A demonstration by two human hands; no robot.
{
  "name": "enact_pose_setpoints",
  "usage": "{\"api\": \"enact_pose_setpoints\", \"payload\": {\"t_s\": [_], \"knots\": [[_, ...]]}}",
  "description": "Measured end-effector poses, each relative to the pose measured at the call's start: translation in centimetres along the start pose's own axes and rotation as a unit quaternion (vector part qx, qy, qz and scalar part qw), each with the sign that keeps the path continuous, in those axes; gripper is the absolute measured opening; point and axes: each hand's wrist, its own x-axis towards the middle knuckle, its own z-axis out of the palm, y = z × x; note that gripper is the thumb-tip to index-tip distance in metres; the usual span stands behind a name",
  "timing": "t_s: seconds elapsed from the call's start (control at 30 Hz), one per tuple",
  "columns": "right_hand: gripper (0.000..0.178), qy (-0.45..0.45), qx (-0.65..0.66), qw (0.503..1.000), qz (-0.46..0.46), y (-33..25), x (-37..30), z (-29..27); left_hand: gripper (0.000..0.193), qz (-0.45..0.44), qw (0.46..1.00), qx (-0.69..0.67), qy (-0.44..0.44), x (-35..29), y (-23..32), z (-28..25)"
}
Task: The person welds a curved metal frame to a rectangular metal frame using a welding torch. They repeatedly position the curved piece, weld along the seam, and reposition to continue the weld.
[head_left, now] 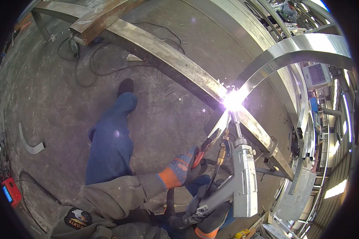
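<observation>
My left hand (179,169), in a grey and orange glove, is closed round the red handles of pliers (201,155). The pliers' jaws reach up toward the bright arc, where the glare hides their tips. Below it my right hand (201,201), in a dark glove, grips a silver welding gun (244,171) with a brass fitting at its side. The gun's nozzle points at a white-hot spot with sparks. That spot lies where a curved metal tube (283,49) meets a long straight steel beam (167,55); glare covers the joint itself.
A rusty steel section (103,20) crosses the beam's far end. An angle grinder (73,47) and its cable lie on the floor. A curved offcut (30,143) and a red device (12,192) are at left. More bent tubes (303,107) stand at right; another person (289,12) is far off.
</observation>
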Motion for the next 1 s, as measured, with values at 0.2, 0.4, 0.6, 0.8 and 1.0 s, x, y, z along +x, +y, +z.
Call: {"api": "enact_pose_setpoints", "payload": {"t_s": [0.2, 0.4, 0.6, 0.8, 1.0], "knots": [[0.084, 0.005, -0.011, 1.0, -0.018, 0.6, -0.5, -0.1, 0.041, 0.025, 0.999, -0.008, 0.021, -0.2, 0.4, -0.1], [0.08, -0.018, 0.085, 0.996, 0.023, 0.7, -1.0, -0.6, 0.039, -0.014, 1.0, -0.027, -0.007, 0.0, -0.1, 0.1], [0.081, 0.01, -0.014, 1.0, -0.011, 1.0, -1.3, 0.0, 0.039, 0.009, 1.0, 0.021, 0.007, -0.1, -0.8, 0.2], [0.081, -0.003, 0.002, 1.0, 0.0, 0.6, -1.5, 0.3, 0.044, 0.027, 0.998, 0.06, -0.004, -0.5, -1.5, 0.2], [0.075, 0.094, 0.168, 0.981, 0.002, 1.0, -2.7, 0.3, 0.039, 0.044, 0.997, 0.041, 0.045, -0.8, -3.6, 2.0]]}}
